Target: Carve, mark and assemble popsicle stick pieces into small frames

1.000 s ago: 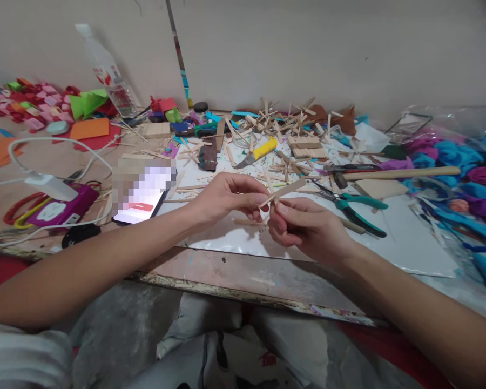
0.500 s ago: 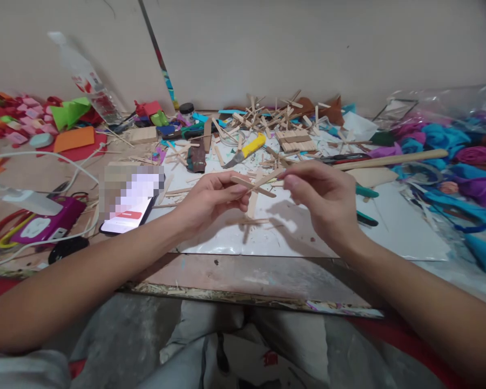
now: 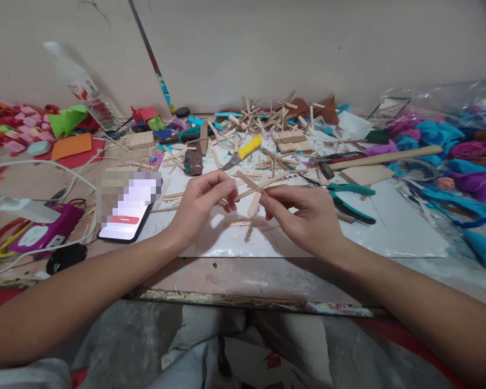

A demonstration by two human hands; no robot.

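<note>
Above the white board [image 3: 214, 237], my right hand [image 3: 308, 216] pinches crossed wooden craft sticks [image 3: 254, 204] near their middle. Several arms of the crossed piece fan out to the left of my fingertips. My left hand [image 3: 206, 202] is just left of the piece, its fingers loosely curled and apart, with nothing held in them. Its fingertips are close to the left end of one stick; I cannot tell whether they touch. Beyond the hands lie a yellow-handled knife [image 3: 249, 147] and a bundle of craft sticks [image 3: 294, 141]. Green-handled pliers [image 3: 354, 189] rest right of my right hand.
A phone [image 3: 132, 210] with a lit screen lies left of my left hand, near a purple power strip [image 3: 48, 224] with white cables. A plastic bottle [image 3: 81, 84] leans at the back left. Loose sticks are heaped at the back; blue and purple crepe paper [image 3: 470, 175] fills the right side.
The left hand has let go of the crossed sticks and drawn slightly left. My right hand has moved in to the left and lower and now holds the piece, which has turned.
</note>
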